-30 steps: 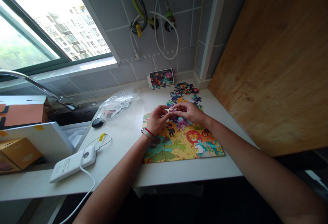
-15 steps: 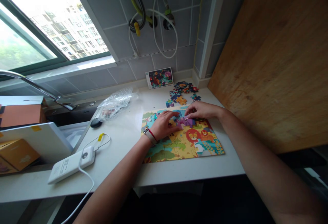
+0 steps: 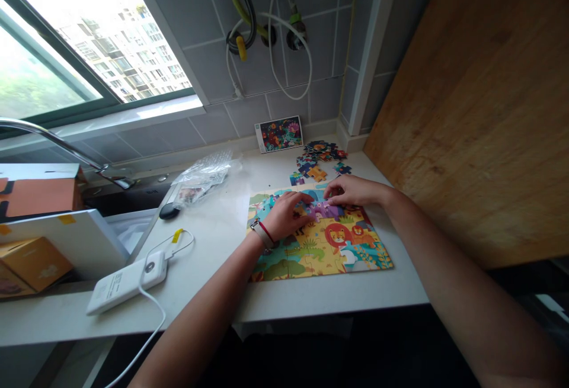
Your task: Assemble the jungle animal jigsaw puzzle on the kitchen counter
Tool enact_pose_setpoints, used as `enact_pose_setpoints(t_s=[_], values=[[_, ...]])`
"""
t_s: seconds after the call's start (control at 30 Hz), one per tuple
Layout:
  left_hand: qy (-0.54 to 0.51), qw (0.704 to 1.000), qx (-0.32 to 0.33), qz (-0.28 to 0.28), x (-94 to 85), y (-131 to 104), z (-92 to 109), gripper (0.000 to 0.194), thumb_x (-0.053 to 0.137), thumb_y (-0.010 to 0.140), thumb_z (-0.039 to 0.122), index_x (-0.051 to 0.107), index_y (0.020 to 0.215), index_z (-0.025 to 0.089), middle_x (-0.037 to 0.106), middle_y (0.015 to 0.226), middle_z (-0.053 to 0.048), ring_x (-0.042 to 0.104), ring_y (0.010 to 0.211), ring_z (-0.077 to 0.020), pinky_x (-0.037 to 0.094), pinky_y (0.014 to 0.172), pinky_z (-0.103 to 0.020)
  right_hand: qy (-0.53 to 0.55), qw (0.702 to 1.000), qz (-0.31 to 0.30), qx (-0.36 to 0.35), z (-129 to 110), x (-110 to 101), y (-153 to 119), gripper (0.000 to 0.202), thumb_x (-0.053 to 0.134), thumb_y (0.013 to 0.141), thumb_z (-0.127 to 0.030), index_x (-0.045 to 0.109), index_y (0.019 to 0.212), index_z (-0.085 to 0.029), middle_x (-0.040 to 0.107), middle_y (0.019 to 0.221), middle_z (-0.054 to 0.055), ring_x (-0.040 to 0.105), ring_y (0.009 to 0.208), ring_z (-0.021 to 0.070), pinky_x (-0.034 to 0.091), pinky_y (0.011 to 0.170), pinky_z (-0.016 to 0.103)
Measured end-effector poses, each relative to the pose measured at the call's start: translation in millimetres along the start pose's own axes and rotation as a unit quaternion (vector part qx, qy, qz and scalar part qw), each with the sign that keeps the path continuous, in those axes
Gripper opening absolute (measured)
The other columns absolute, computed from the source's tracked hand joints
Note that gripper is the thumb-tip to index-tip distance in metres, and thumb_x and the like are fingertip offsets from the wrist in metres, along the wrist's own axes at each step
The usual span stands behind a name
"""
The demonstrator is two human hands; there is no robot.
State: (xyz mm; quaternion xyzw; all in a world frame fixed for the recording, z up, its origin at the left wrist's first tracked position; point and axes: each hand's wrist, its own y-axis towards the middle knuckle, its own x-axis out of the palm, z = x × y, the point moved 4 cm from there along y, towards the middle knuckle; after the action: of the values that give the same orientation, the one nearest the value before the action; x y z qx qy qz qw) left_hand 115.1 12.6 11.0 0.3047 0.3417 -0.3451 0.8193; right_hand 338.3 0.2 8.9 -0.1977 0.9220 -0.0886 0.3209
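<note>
A colourful jigsaw puzzle (image 3: 311,255) with animals lies on the white counter, mostly joined together. My left hand (image 3: 288,215) rests on its left middle part, thumb and fingers apart, the fingertips beside a purple animal area. My right hand (image 3: 349,190) is at the upper right of the puzzle. Its fingers are bent and pinched together at a puzzle piece (image 3: 328,210) with purple on it, which lies at puzzle level. The fingertips partly cover that piece. Red lions (image 3: 338,235) show below the right hand.
Behind the puzzle lie loose puzzle pieces (image 3: 317,154) in a pile, near a picture card (image 3: 280,134) leaning on the wall. To the left are a clear plastic bag (image 3: 204,178), a black mouse-like object (image 3: 169,211) and a white power bank (image 3: 127,281) with a cable. A wooden board (image 3: 471,109) stands at right.
The whole view has shifted slightly. Both hands stay in nearly the same place on the puzzle, and the right fingertips remain at the purple piece.
</note>
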Motion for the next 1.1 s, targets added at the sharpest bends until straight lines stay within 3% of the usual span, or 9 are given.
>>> enact_pose_setpoints(t_s=[0.13, 1.1], values=[[-0.019, 1.0, -0.006, 0.003, -1.2, 0, -1, 0.033, 0.083, 0.083, 0.024, 0.065, 0.111, 0.024, 0.073, 0.115, -0.005, 0.067, 0.109, -0.0255, 0.053, 0.099, -0.042, 0.029, 0.999, 0.007, 0.024, 2, 2, 0, 0.045, 0.085, 0.069, -0.053, 0.076, 0.094, -0.017, 0.072, 0.076, 0.004, 0.063, 0.061, 0.0159, 0.051, 0.054, 0.025], [-0.09, 0.996, 0.012, 0.021, -4.0, 1, 0, 0.029, 0.079, 0.081, 0.016, 0.067, 0.106, 0.02, 0.063, 0.104, -0.005, 0.064, 0.091, -0.0172, 0.057, 0.082, -0.03, 0.05, 0.999, 0.003, -0.012, -9, 0, -4, 0.049, 0.084, 0.066, -0.058, 0.072, 0.089, -0.016, 0.07, 0.08, 0.004, 0.062, 0.069, 0.0162, 0.05, 0.058, 0.025]])
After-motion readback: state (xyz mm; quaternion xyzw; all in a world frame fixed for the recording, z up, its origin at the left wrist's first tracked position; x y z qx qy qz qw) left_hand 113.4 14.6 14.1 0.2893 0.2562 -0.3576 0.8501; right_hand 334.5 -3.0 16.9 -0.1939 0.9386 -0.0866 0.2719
